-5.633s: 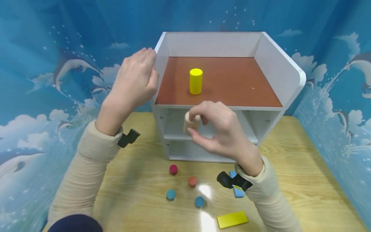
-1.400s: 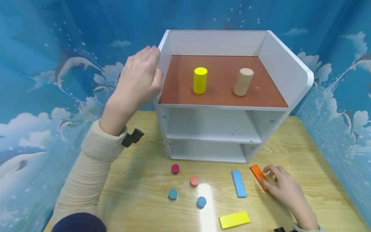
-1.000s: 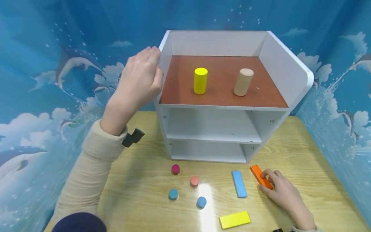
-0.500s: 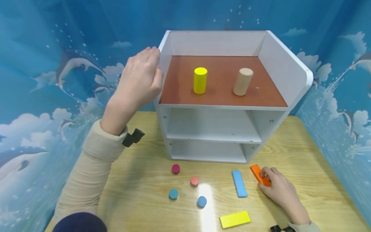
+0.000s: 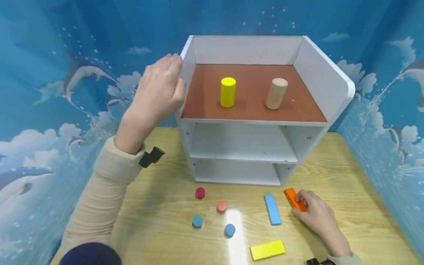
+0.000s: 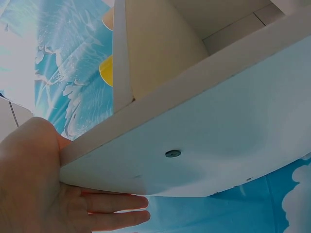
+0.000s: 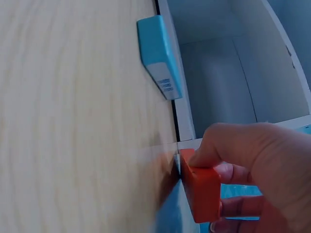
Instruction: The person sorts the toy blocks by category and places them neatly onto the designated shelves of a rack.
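My left hand [image 5: 157, 88] grips the left side panel [image 6: 146, 145] of a white shelf unit [image 5: 243, 141]; in the left wrist view the fingers lie along its outer face, the thumb mostly hidden behind the edge. At the lower right, my right hand [image 5: 316, 213] pinches an orange rectangular block [image 7: 200, 187] between thumb and fingers, close over the table. A light blue block [image 5: 272, 209] lies just left of it. On the unit's brown top stand a yellow cylinder [image 5: 228, 92] and a plain wooden cylinder [image 5: 276, 94].
A yellow block [image 5: 267, 250] lies near the front. Left of it are small discs in crimson [image 5: 200, 193], coral [image 5: 222, 206], teal [image 5: 197, 221] and blue [image 5: 230, 230] on the wooden table [image 5: 149, 221]. A sea-print curtain [image 5: 99, 29] surrounds the table.
The right hand has left the wooden cylinder standing on the unit's top and moved down to the lower right, where it has taken hold of the orange block. The left hand stays on the panel.
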`<state>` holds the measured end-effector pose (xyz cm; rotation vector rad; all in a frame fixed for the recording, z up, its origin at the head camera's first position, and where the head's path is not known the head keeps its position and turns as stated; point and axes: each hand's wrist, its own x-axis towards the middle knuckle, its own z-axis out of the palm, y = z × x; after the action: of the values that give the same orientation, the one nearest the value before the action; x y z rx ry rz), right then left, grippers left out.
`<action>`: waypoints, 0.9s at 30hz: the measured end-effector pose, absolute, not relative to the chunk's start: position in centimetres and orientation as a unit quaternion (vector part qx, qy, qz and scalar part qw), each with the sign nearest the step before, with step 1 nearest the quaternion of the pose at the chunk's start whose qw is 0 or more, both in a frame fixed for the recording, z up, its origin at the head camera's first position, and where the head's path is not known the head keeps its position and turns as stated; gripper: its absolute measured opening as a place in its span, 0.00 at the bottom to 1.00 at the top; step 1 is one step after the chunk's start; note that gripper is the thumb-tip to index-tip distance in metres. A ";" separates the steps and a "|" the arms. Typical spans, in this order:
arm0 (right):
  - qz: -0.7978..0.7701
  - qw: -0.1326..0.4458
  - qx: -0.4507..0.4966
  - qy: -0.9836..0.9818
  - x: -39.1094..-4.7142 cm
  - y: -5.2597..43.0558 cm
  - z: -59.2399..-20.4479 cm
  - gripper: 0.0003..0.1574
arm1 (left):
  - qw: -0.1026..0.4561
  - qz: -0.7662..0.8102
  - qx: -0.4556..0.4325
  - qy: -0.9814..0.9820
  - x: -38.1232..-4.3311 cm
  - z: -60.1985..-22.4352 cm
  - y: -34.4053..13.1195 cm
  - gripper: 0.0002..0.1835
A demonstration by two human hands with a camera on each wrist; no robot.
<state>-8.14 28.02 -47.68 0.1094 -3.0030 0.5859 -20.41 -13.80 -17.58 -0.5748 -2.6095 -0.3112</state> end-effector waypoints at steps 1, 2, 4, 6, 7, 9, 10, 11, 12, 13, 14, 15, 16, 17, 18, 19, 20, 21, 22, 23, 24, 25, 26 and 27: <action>0.194 0.046 0.036 -0.979 -8.1 28.0 -47.6 0.16 | 0.224 -0.113 -0.208 -0.946 -20.4 -17.6 -13.8 0.28; 0.196 0.052 0.037 -0.979 -8.0 27.9 -47.5 0.16 | 0.223 -0.113 -0.207 -0.946 -20.4 -17.6 -13.8 0.28; 0.201 0.068 0.040 -0.976 -7.8 27.8 -47.3 0.17 | 0.221 -0.114 -0.206 -0.947 -20.5 -17.6 -13.8 0.28; 0.203 0.085 0.043 -0.974 -7.6 27.7 -47.0 0.17 | 0.220 -0.115 -0.204 -0.947 -20.5 -17.7 -13.8 0.28; 0.204 0.092 0.046 -0.973 -7.5 27.6 -46.8 0.18 | 0.220 -0.115 -0.204 -0.947 -20.5 -17.7 -13.8 0.28; 0.208 0.107 0.051 -0.971 -7.3 27.4 -46.2 0.18 | 0.220 -0.115 -0.203 -0.947 -20.5 -17.7 -13.8 0.28; 0.209 0.115 0.054 -0.970 -7.1 27.3 -45.9 0.19 | 0.220 -0.115 -0.203 -0.947 -20.5 -17.7 -13.8 0.28; 0.209 0.122 0.056 -0.969 -7.0 27.2 -45.6 0.19 | 0.218 -0.115 -0.202 -0.948 -20.5 -17.7 -13.8 0.28; 0.209 0.130 0.059 -0.967 -6.9 27.0 -45.2 0.20 | 0.218 -0.114 -0.202 -0.948 -20.5 -17.7 -13.8 0.28; 0.209 0.138 0.061 -0.966 -6.8 26.8 -44.8 0.20 | 0.219 -0.113 -0.202 -0.948 -20.5 -17.7 -13.8 0.28; 0.209 0.144 0.063 -0.965 -6.7 26.7 -44.4 0.20 | 0.219 -0.113 -0.202 -0.948 -20.5 -17.7 -13.8 0.28; 0.208 0.152 0.064 -0.964 -6.6 26.5 -44.1 0.20 | 0.220 -0.113 -0.202 -0.948 -20.5 -17.7 -13.8 0.28; 0.208 0.159 0.065 -0.963 -6.4 26.3 -43.7 0.20 | 0.221 -0.113 -0.203 -0.947 -20.4 -17.7 -13.8 0.28; 0.209 0.166 0.064 -0.962 -6.3 26.1 -43.3 0.21 | 0.221 -0.114 -0.202 -0.947 -20.4 -17.7 -13.8 0.28; 0.212 0.174 0.066 -0.960 -6.2 25.9 -42.9 0.21 | 0.222 -0.115 -0.203 -0.947 -20.5 -17.7 -13.8 0.28; 0.214 0.180 0.067 -0.958 -6.1 25.7 -42.6 0.21 | 0.224 -0.114 -0.204 -0.946 -20.4 -17.7 -13.8 0.28; 0.218 0.187 0.068 -0.956 -6.0 25.6 -42.2 0.22 | 0.225 -0.115 -0.204 -0.946 -20.4 -17.7 -13.8 0.28; 0.222 0.193 0.068 -0.953 -5.9 25.4 -41.9 0.22 | 0.226 -0.115 -0.205 -0.945 -20.5 -17.7 -13.8 0.28; 0.226 0.199 0.070 -0.951 -5.8 25.2 -41.5 0.22 | 0.226 -0.115 -0.205 -0.945 -20.5 -17.7 -13.8 0.28; 0.229 0.204 0.072 -0.949 -5.7 25.0 -41.2 0.22 | 0.226 -0.115 -0.205 -0.945 -20.5 -17.7 -13.8 0.28; 0.233 0.207 0.072 -0.947 -5.6 24.9 -40.9 0.22 | 0.228 -0.114 -0.206 -0.945 -20.5 -17.7 -13.8 0.28; 0.237 0.210 0.072 -0.946 -5.5 24.6 -40.5 0.22 | 0.229 -0.114 -0.207 -0.944 -20.5 -17.7 -13.8 0.28; 0.241 0.214 0.071 -0.944 -5.4 24.4 -40.2 0.22 | 0.229 -0.114 -0.208 -0.944 -20.5 -17.7 -13.8 0.28; 0.244 0.218 0.072 -0.942 -5.2 24.3 -39.8 0.22 | 0.229 -0.114 -0.208 -0.944 -20.5 -17.7 -13.8 0.28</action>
<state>-5.24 24.25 -39.81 0.2000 -2.6081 0.6756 -20.47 -13.76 -17.74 -0.5722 -2.5996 -0.3141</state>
